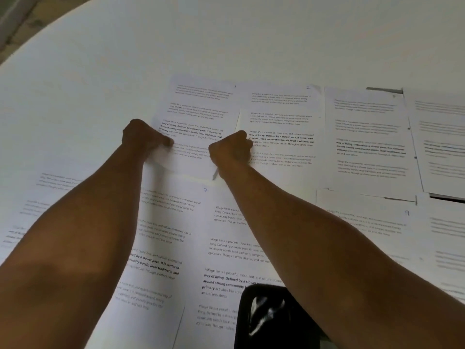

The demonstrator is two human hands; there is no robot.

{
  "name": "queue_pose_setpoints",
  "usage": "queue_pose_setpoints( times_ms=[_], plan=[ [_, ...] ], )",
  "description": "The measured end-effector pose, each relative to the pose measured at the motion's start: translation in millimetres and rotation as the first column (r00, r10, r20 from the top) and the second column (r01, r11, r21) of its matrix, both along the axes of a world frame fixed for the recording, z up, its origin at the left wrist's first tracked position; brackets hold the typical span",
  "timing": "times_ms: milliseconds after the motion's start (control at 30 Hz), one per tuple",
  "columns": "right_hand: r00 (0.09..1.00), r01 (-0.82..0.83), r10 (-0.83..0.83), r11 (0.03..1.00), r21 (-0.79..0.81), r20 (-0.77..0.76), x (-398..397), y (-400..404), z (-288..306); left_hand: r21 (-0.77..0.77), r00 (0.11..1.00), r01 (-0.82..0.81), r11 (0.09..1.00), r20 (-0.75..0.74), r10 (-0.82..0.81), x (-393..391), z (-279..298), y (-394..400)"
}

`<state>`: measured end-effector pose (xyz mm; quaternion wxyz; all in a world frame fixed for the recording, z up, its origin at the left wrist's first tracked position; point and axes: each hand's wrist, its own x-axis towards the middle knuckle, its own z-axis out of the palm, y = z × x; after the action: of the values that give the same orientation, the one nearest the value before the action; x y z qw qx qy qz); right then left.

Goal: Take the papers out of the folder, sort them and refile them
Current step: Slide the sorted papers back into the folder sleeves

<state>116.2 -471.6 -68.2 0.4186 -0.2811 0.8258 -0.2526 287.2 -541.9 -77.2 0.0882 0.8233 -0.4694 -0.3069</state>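
Note:
Several printed sheets lie spread over a white round table [251, 41], in a far row and a near row. My left hand [144, 137] pinches the left edge of the far-left sheet [198, 109], and that edge lifts slightly off the table. My right hand [230, 148] is closed at the same sheet's right edge, and a thin pen-like tip [215, 175] sticks out below the fist. Another sheet [280, 122] lies just right of my right hand. The dark edge of the folder [385, 90] shows under the sheets at the far right.
More sheets lie near me under both forearms, among them one at the lower left [156, 248] and one at the lower middle [226, 248]. A shiny black object [271, 318] sits at the bottom middle. The table's curved edge runs along the upper left.

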Motion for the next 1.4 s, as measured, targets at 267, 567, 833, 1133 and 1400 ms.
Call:
queue_pose_setpoints(
  times_ms=[267, 567, 833, 1133, 1400],
  plan=[
    [0.996, -0.080, 0.075, 0.991, -0.105, -0.051, -10.8, -0.4, 2.6, -0.323, 0.993, -0.046, 0.945, -0.116, 0.009, 2.1, 28.6, 10.3],
    [0.912, 0.007, 0.099, 0.967, -0.255, 0.398, -33.2, 48.8, 52.4, -0.519, 0.967, -0.163, 0.839, -0.253, 0.032, 2.0, 109.0, 84.4],
    [0.925, -0.012, 0.093, 0.977, -0.214, 0.369, -99.3, 185.6, 72.0, -0.248, 0.780, -0.266, 0.932, -0.623, 0.057, -32.3, 124.5, 230.2],
    [0.905, 0.061, 0.012, 0.986, -0.158, 0.426, -173.6, 366.0, 80.8, -0.040, 0.728, -0.085, 0.996, -0.685, 0.034, -84.6, 107.7, 385.2],
    [0.846, 0.248, -0.081, 0.934, -0.256, 0.526, -248.0, 476.3, 83.3, 0.059, 0.678, 0.164, 0.985, -0.731, -0.069, -167.3, 89.9, 492.0]
  ],
)
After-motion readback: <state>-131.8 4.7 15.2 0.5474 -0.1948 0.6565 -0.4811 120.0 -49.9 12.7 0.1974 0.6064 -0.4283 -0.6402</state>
